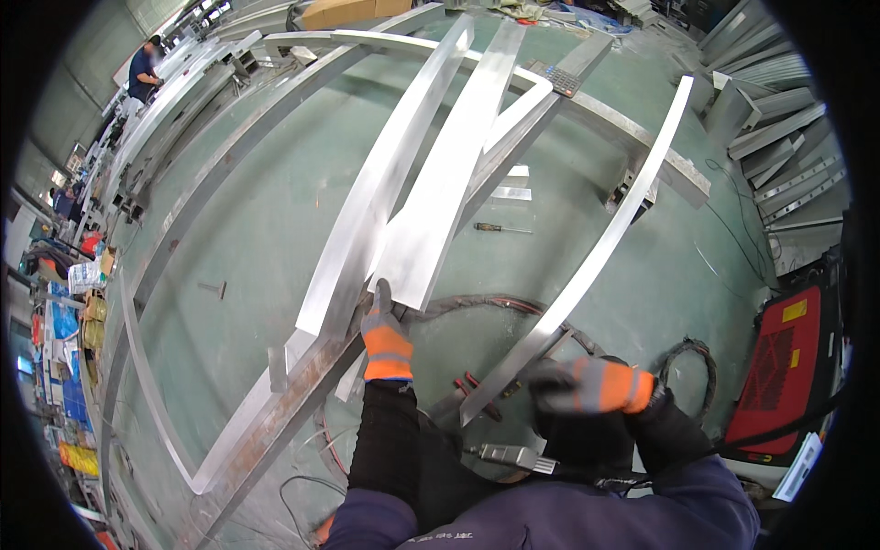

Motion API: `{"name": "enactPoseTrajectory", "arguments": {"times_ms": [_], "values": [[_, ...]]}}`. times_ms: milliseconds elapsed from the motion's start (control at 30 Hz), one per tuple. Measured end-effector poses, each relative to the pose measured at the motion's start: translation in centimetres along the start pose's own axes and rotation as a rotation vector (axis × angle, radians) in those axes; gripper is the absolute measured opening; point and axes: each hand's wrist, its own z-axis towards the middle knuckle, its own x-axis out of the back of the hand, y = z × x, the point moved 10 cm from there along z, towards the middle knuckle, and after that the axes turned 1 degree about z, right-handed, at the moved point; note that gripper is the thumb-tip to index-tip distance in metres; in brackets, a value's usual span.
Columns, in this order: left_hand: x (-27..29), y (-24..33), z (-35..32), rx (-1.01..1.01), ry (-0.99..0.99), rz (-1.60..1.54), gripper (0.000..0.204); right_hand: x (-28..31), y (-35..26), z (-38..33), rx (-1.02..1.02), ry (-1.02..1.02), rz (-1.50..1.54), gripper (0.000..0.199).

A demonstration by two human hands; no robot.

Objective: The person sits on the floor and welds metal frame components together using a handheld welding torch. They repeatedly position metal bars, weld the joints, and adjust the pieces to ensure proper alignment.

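- A green workshop floor (275, 211) carries a long steel frame rail (302, 394) running diagonally from lower left toward the upper right;
- two flat aluminium profiles (431, 183) rest side by side across the rail and a far crossbar (632, 128);
- a narrower aluminium strip (596, 247) leans over the same crossbar, well apart to the right;
- a screwdriver (501, 227) lies on bare floor between the profiles and the strip;
- a small T-shaped metal piece (213, 289) lies alone to the left;
- cables (495, 302) snake across the floor near the rail;
- a red machine (779, 367) stands at the right edge.
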Motion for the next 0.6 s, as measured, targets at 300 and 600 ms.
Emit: {"name": "enactPoseTrajectory", "arguments": {"times_ms": [300,600], "values": [[-1.8,0.0,-1.9,0.013,-0.034,-0.116,0.037,3.7,4.8,17.0,-0.034,0.548,0.461,0.067],[-2.0,-6.5,-5.0,0.390,-0.240,0.309,0.063,4.8,8.8,18.5,0.062,0.735,1.398,0.063]]}}
